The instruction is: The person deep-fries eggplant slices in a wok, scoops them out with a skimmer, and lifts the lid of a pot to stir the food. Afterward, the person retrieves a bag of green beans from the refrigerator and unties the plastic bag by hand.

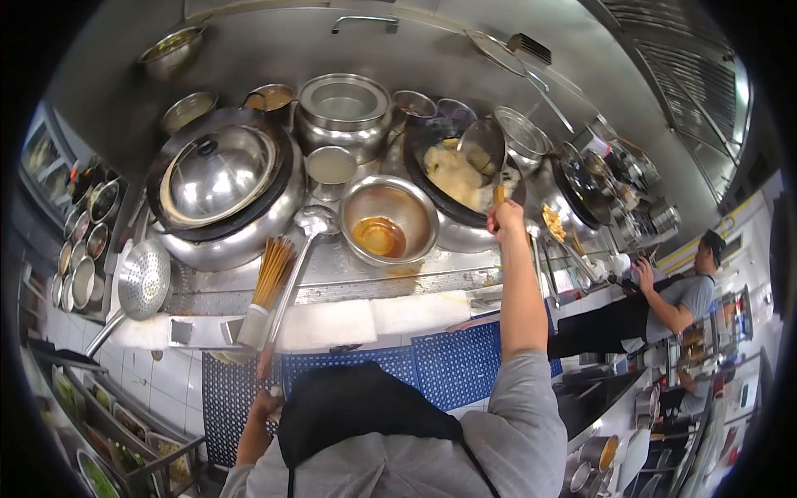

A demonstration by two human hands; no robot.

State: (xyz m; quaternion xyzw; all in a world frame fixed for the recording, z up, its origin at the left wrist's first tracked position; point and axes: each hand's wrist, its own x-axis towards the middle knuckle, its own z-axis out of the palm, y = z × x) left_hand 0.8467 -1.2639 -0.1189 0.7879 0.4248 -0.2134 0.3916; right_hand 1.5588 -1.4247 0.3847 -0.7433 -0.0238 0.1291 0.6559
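My right hand (504, 217) reaches forward, its fingers closed round the handle of a large round metal scoop (483, 149). The scoop's head stands tilted in the black wok (413, 158), over a pale, frothy mass of food (452, 170). My left hand (266, 402) hangs low at the lower left, fingers curled; a small pale spot shows at them, and what they hold is unclear. Just above it is the wooden end of a long-handled ladle (290, 278), whose bowl rests beside a steel basin (353, 199) with brown liquid at the bottom.
A domed lid (220, 174) covers the left wok. A perforated skimmer (144, 278) and bamboo sticks (274, 270) are at the left front. White towels (324, 324) line the counter edge. Steel pots (344, 104) stand behind. At the right a person (677, 299) stands nearby.
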